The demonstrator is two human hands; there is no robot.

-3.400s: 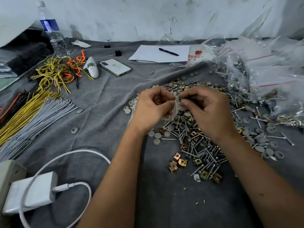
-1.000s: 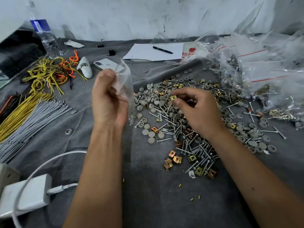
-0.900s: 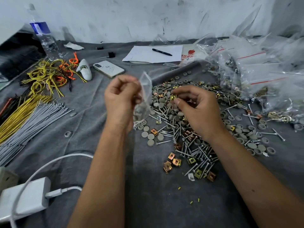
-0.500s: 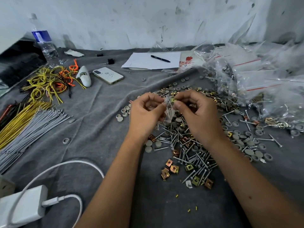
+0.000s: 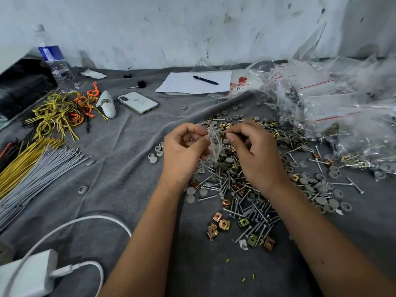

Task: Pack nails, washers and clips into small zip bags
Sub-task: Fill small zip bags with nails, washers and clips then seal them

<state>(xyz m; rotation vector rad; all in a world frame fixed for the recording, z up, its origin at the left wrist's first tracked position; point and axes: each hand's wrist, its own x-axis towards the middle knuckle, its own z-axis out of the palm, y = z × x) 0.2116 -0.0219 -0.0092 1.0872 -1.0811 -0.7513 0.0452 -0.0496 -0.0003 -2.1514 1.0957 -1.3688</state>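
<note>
A grey cloth (image 5: 120, 159) covers the counter. At right lies a heap of clear zip bags (image 5: 342, 108), some already filled. In the middle spreads a loose pile of nails (image 5: 252, 213), grey washers (image 5: 321, 200) and brass clips (image 5: 218, 224). Bundled wires (image 5: 32, 168), a phone (image 5: 138, 102), paper with a pen (image 5: 205, 79), a bottle (image 5: 53, 63) and a charger (image 5: 27, 275) lie around the edges.

Above the pile, the left hand (image 5: 184, 151) pinches a small bag (image 5: 214, 144) by its mouth. The right hand (image 5: 255, 151) has thumb and forefinger closed at the opening, seemingly on a small brass piece; what it is cannot be told. The bag looks light, limp and slippery, so it is best held at the stiffer zip edge. The hardware is small, hard and pointed, best picked singly.
</note>
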